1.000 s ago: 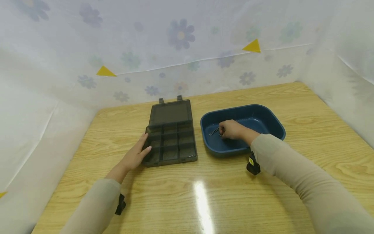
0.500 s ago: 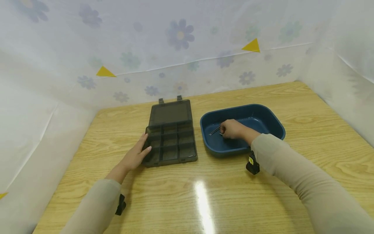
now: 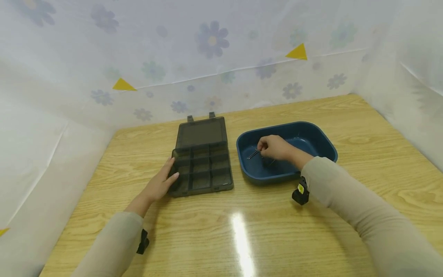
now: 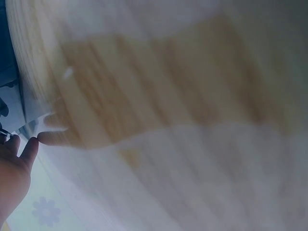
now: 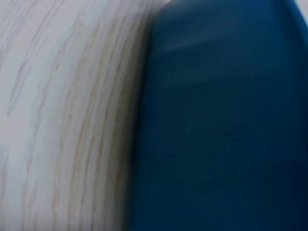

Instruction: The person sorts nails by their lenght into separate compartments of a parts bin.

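Keeping the grey box (image 3: pixel 204 191) from sliding is likely why the left hand (image 3: pixel 160 185) rests at its left edge, fingers straight, not gripping. The lid (image 3: pixel 201 132) lies open behind, so all the little square rooms can be reached. Over the blue tub (image 3: pixel 273 179), the right hand (image 3: pixel 276 147) seems to pinch something thin (image 3: pixel 258 150), too tiny to name. Shiny thin sticks (image 3: pixel 253 154), maybe metal, lie on the tub's floor. Its corners are round and its walls smooth. The box looks like smoky plastic; the table (image 3: pixel 187 234) has wavy wood lines.
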{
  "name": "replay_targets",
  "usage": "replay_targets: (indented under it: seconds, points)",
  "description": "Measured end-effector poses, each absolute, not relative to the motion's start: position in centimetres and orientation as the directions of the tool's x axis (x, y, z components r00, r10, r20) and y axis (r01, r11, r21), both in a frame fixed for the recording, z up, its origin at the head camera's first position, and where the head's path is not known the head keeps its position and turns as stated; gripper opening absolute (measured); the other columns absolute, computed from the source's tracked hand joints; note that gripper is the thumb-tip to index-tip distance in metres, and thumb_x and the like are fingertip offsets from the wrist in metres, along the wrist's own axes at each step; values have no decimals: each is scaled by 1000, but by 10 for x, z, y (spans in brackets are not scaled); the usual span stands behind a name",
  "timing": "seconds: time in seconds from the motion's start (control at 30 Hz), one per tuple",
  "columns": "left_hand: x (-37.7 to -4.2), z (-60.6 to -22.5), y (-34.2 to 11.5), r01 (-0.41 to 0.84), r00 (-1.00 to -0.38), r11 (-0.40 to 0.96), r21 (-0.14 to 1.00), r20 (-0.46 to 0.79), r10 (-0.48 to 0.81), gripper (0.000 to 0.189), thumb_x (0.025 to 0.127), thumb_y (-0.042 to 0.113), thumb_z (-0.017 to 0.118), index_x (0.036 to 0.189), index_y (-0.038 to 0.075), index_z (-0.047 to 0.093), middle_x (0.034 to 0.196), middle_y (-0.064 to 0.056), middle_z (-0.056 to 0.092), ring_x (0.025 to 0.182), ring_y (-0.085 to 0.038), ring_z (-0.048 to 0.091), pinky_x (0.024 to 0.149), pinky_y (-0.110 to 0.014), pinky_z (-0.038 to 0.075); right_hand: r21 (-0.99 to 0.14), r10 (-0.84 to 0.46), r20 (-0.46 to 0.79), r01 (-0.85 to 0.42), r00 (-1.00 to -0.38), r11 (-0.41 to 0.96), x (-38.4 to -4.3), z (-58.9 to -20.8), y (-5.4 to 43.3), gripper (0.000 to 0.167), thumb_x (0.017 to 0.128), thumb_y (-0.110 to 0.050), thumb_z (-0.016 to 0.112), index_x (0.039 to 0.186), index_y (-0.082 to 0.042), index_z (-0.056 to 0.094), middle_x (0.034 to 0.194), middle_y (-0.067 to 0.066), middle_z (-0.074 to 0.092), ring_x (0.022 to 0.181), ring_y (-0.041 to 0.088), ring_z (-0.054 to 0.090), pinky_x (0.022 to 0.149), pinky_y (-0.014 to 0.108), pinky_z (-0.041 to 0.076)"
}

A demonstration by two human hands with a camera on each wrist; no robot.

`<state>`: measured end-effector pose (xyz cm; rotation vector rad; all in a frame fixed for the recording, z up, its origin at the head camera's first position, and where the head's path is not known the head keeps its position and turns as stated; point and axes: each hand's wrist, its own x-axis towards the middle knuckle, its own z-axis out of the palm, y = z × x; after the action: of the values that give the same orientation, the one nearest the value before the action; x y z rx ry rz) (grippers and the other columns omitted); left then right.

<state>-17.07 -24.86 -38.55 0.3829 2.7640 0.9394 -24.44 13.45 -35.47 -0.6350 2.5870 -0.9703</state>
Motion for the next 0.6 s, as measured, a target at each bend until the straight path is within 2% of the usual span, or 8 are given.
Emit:
replay_targets:
  seconds: [0.3, 0.6]
  points:
    - [-171, -385, -249, 182, -947, 768, 614, -101, 305, 59, 94, 29, 33, 139, 8, 3, 143, -15, -2, 128, -31, 2, 99, -50, 8, -751, -486, -104, -252, -868, 610, -236, -341, 132, 17, 87, -5, 47, 101, 2, 54, 98, 16, 54, 82, 22, 51, 66, 33, 42]
    - [-171, -386, -248, 192, -947, 772, 606, -91, 307, 59, 94, 30, 33, 139, 6, 3, 142, -17, -2, 128, -32, 2, 99, -51, 9, -799, -510, -66, -261, -857, 542, -225, -334, 120, 15, 88, -6, 47, 101, -1, 53, 96, 16, 53, 85, 26, 52, 66, 35, 44]
